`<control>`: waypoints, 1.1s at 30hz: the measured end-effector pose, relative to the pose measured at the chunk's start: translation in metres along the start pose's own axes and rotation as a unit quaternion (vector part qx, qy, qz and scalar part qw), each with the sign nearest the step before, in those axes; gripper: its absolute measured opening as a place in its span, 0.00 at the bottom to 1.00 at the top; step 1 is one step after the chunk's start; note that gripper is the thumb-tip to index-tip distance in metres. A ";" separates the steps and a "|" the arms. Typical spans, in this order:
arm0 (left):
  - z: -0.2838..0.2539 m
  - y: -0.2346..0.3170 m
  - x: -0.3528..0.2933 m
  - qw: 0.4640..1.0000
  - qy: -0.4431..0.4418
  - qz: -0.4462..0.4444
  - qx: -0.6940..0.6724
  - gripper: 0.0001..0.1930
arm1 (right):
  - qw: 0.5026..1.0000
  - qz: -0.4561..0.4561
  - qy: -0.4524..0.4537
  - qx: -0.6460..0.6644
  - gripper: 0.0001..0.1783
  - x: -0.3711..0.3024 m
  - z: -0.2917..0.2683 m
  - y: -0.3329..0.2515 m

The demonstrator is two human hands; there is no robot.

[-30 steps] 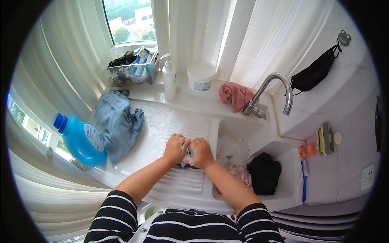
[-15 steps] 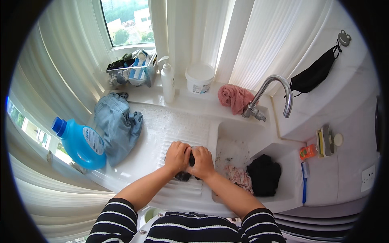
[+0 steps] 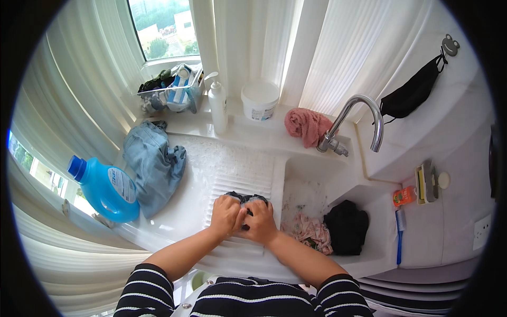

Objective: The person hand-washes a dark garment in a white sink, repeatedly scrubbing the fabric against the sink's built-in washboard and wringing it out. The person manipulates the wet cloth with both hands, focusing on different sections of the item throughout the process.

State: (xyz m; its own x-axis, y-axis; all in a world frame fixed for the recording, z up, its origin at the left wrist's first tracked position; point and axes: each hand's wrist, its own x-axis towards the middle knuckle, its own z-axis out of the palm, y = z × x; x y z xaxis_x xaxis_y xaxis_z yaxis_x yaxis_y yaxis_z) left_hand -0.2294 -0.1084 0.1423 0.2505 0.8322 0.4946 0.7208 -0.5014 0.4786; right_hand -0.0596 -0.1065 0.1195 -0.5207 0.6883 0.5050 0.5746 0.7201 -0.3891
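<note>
Holding a dark cloth (image 3: 244, 198) between them in the head view, the left hand (image 3: 227, 215) and the right hand (image 3: 260, 221) meet over a ribbed washboard (image 3: 242, 182) set into the white worktop (image 3: 194, 182). Each grip is narrow, its fingers curled on the bunched cloth, which shows beyond the knuckles and between the hands. To the left, a light blue denim garment (image 3: 151, 166) lies crumpled, with a blue detergent bottle (image 3: 108, 194) just beside it. To the right, the basin (image 3: 306, 171) holds a pink patterned cloth (image 3: 311, 231) touching a black garment (image 3: 346, 228). Behind, a white pump bottle (image 3: 217, 108), a white tub (image 3: 260, 103) and a rolled pink towel (image 3: 305, 127) stand or lie along the ledge, the towel near the curved metal tap (image 3: 376, 119).
</note>
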 end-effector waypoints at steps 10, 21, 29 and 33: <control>0.011 -0.017 0.055 0.982 0.112 -0.140 -0.049 0.12 | 0.942 0.264 -0.019 0.209 0.30 0.048 -0.016 0.045; 0.026 -0.029 0.081 0.989 0.080 -0.120 0.029 0.17 | 0.986 0.156 -0.014 0.065 0.37 0.080 -0.010 0.049; -0.022 0.018 0.013 0.999 0.004 -0.030 -0.039 0.18 | 0.994 0.010 0.020 0.106 0.36 0.011 -0.029 0.010; -0.006 0.006 -0.003 0.999 -0.029 0.028 0.021 0.14 | 0.995 -0.045 0.052 0.076 0.26 0.010 -0.019 0.001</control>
State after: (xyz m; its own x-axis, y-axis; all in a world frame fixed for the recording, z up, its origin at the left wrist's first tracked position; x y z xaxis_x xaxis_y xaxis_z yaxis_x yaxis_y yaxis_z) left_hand -0.2297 -0.1152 0.1482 0.3272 0.8167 0.4753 0.7305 -0.5377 0.4210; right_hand -0.0525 -0.1002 0.1388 -0.4934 0.6137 0.6164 0.4218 0.7886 -0.4475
